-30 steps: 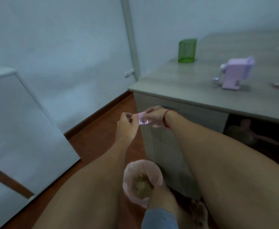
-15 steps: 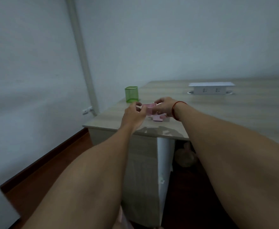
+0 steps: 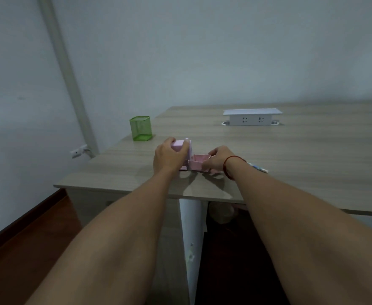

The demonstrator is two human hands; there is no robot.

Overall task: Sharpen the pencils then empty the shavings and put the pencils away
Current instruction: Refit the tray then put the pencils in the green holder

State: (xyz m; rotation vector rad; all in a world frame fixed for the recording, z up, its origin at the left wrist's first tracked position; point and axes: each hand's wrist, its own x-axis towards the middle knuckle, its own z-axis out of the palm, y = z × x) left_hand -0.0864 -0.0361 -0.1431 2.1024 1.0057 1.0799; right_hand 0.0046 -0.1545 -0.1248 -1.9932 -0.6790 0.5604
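Both hands have dropped from mid-air onto the tabletop (image 3: 290, 150) at frame centre: the left hand (image 3: 168, 159) wraps the lilac sharpener (image 3: 181, 144), and the right hand (image 3: 217, 160) pinches the pink drawer (image 3: 197, 165) against its base. Pushed in crooked, the drawer could jam or shove the sharpener away.

We can read no text, label, brand or number here. The white socket block (image 3: 250, 119), at two o'clock, shows only plug slots. The pink sharpener (image 3: 181, 145) and its shavings drawer (image 3: 195, 165), at centre, carry no legible marking. The pencil (image 3: 257, 167), at three o'clock, bears print too blurred to read.
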